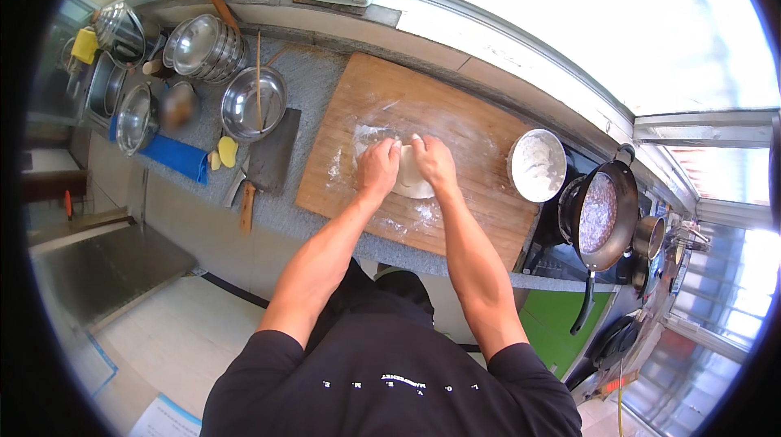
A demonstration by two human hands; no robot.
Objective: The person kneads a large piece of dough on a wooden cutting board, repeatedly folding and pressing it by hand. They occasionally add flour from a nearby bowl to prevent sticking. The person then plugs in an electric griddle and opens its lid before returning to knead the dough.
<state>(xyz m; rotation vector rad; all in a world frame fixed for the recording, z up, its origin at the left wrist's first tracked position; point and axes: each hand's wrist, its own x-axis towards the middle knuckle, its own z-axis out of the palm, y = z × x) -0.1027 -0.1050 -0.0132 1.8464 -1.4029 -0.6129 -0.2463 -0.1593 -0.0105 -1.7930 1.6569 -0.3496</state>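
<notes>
A pale round of dough [413,184] lies on a large wooden board [482,193] dusted with flour. My left hand [379,165] curls over the dough's left side, and my right hand [435,161] does the same on its right. Both thumbs meet near the far edge, with the fingers folded down. My hands hide much of the dough's sides, and the fingertips are out of sight. White flour [369,135] is smeared on the wood just beyond my left hand, with more scattered patches nearer my body.
Right of the board stand a metal bowl of flour [538,165] and a wok [622,217] holding liquid, its handle projecting over the counter edge. To the left are a cleaver [271,159], a steel bowl [244,104] with a chopstick across it, and stacked bowls [204,46].
</notes>
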